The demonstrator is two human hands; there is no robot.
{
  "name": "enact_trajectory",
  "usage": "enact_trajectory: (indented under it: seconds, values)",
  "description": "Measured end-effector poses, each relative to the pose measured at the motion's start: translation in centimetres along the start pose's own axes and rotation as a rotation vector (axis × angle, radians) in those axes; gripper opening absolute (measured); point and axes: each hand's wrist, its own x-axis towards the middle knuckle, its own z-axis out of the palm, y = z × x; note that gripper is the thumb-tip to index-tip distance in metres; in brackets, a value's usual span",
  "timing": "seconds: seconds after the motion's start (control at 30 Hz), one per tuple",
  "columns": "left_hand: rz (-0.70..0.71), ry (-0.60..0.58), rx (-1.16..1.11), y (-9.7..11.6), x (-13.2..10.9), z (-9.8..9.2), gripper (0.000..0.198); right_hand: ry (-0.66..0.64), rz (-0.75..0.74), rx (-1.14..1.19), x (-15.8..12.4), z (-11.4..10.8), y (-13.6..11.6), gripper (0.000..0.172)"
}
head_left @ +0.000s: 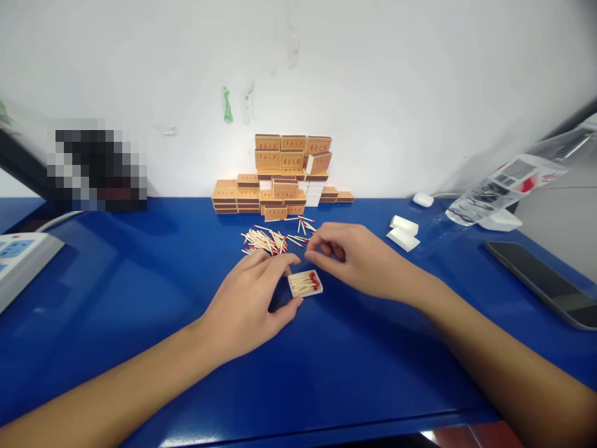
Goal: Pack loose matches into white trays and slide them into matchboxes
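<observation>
A small white matchbox tray [291,287] with red-tipped matches [306,283] in it lies on the blue table. My left hand [252,305] holds the tray at its left end, thumb at the near corner and fingers at the far one. Just beyond the tray, my right hand [347,254] hovers with thumb and forefinger drawn together; whatever is between the fingertips is too small to make out. A loose pile of matches [265,241] lies past my left hand, with several more scattered near my right fingertips.
Against the wall stand stacked yellow matchboxes [280,162]. To the right are two white paper pieces [403,233], a white earphone case [423,199], a tilted plastic bottle [508,180] and a black phone [543,280]. A white power strip [28,264] sits at the left edge.
</observation>
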Motion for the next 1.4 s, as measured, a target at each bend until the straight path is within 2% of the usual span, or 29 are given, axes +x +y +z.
enact_trajectory:
  seconds: [0.1, 0.27, 0.33, 0.47, 0.6, 0.7, 0.8, 0.9, 0.97, 1.1, 1.2, 1.3, 1.4]
  values:
    - [0.023, -0.018, 0.011, 0.4, -0.2, 0.0, 0.042, 0.074, 0.07, -0.064, 1.7, 1.1, 0.8, 0.009]
    - [0.056, -0.005, 0.021, 0.7, -0.4, 0.0, 0.042, 0.06, 0.153, -0.174, 3.7, 2.9, 1.8, 0.007]
    - [0.044, 0.007, 0.029, 0.7, -0.4, 0.0, 0.043, 0.038, 0.146, -0.183, 3.4, 2.6, 1.9, 0.009]
    - [0.002, 0.043, 0.005, 0.4, -0.4, 0.2, 0.047, 0.031, 0.074, -0.097, 1.5, 0.6, 1.1, 0.01]
    - [-0.044, 0.053, -0.036, 0.2, -0.3, 0.3, 0.047, -0.177, -0.042, 0.015, -0.6, -0.3, -0.4, 0.012]
    - [-0.058, 0.034, -0.041, 0.3, -0.2, 0.2, 0.04, -0.244, -0.089, 0.021, -1.2, 0.2, -0.9, 0.011]
    - [-0.052, 0.033, -0.031, 0.3, -0.2, 0.1, 0.04, -0.214, -0.066, 0.034, -0.6, 0.3, -0.7, 0.016]
    - [-0.03, 0.038, -0.034, 0.4, -0.2, 0.2, 0.044, -0.044, 0.018, -0.039, 1.0, 0.1, 0.4, 0.018]
    - [-0.025, 0.031, -0.037, 0.4, -0.2, 0.3, 0.044, 0.016, 0.055, -0.133, 2.4, 0.2, 1.3, 0.015]
    - [-0.027, 0.022, -0.023, 0.4, -0.2, 0.3, 0.044, -0.08, 0.123, -0.244, 5.0, 1.1, 2.5, 0.013]
    - [-0.022, 0.033, -0.005, 0.3, -0.2, 0.2, 0.045, -0.158, 0.158, -0.242, 5.8, 1.3, 2.6, 0.015]
    - [-0.03, 0.038, -0.009, 0.3, -0.3, 0.1, 0.047, -0.201, 0.145, -0.229, 5.0, 0.5, 2.3, 0.017]
    - [-0.05, 0.027, -0.032, 0.4, -0.3, 0.1, 0.05, -0.164, 0.144, -0.101, 3.3, -0.7, 1.3, 0.02]
